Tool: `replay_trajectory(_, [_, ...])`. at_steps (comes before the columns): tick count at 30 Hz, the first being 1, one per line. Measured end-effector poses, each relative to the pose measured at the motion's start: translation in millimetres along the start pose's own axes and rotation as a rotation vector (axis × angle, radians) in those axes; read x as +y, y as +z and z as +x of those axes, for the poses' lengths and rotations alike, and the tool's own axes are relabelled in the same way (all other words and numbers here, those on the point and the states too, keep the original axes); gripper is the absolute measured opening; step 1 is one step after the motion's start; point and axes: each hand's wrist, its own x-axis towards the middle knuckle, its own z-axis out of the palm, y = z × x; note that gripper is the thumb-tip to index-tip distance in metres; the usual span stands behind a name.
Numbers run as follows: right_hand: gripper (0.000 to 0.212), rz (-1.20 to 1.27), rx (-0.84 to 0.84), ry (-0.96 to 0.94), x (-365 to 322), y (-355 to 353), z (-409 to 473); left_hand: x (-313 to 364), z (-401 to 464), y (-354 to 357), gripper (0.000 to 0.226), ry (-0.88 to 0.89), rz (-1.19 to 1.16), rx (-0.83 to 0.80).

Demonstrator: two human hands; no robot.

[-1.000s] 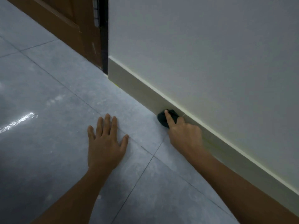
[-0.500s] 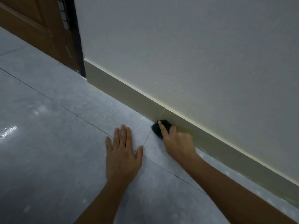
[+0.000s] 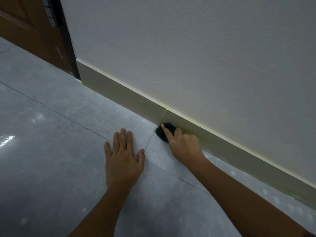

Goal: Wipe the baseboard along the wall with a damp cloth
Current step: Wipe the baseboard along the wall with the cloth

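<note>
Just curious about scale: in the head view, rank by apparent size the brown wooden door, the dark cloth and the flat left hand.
1. Brown wooden door, though cropped by the frame.
2. Flat left hand, nearer the camera.
3. Dark cloth, partly covered by the right hand.

No text, label, brand, number or sign could be read anywhere in the view
</note>
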Motion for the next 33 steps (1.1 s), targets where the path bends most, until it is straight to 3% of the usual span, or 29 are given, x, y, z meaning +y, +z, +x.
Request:
replay_trajectory(4, [0.066, -0.040, 0.142, 0.103, 22, 8, -20, 0, 0, 0, 0.074, 0.003, 0.003, -0.001])
replay_trajectory(7, [0.068, 0.007, 0.356, 0.075, 19, 4, -10, 0, 0, 0, 0.074, 0.002, 0.019, -0.010])
replay_trajectory(14, [0.064, 0.116, 0.112, 0.072, -14, 1, 8, 1, -1, 0, 0.074, -0.002, 0.019, -0.006])
replay_trajectory(21, [0.063, 0.052, -0.023, 0.073, 25, 16, -36, 0, -1, -3, 0.075, 0.015, 0.017, -0.031])
replay_trajectory(23, [0.062, 0.025, 0.025, 0.104, 35, 20, -46, 1, -4, -4, 0.073, 0.004, 0.028, -0.024])
replay_trajectory(28, [0.064, -0.063, 0.407, 0.176, 36, 25, -32, 57, -24, 9, 0.064, 0.124, -0.015, -0.003])
replay_trajectory(33, [0.061, -0.053, 0.294, 0.148, 32, 34, -36, 84, -36, 25, 0.072, 0.110, 0.000, -0.056])
